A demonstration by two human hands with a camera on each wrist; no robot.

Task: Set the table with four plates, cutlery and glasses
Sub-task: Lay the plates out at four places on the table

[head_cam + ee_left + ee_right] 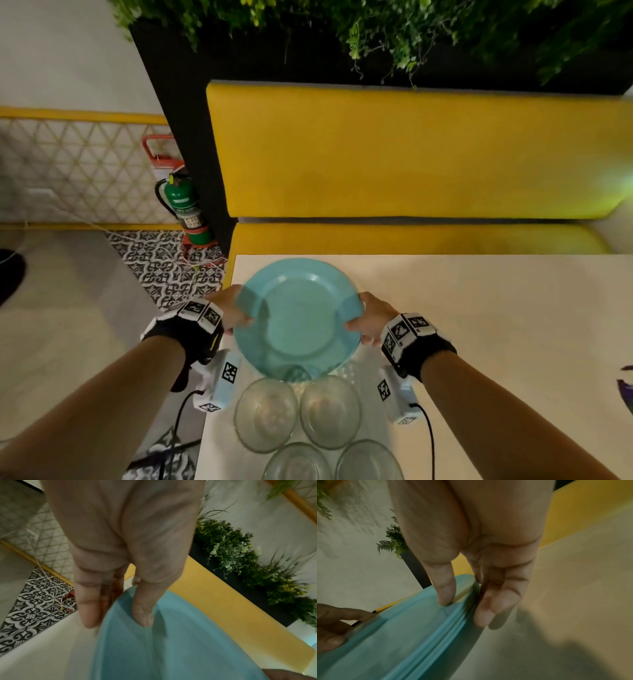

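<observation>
i hold the turquoise plates (298,318) by both sides, above the near left part of the pale table (479,325). the right wrist view shows several rims stacked together, so it is a stack, though i cannot count them. the stack faces up, hollow side toward me; being round it has no long axis, and it looks tipped, though i cannot tell which edge is higher.

left hand (228,310): thumb (143,609) pressed on the top of the rim, fingers (89,601) curled under the edge. right hand (371,320): thumb (444,586) on top, fingers (494,599) under the stacked rims, pinching them.

four clear glasses (265,413) stand close together on the table nearer me; the near edge of the stack overlaps the farthest two in the head view. beyond the table a yellow bench (411,154), with hanging plants (394,31) above it. on the patterned floor to the left, a green fire extinguisher (186,209).
</observation>
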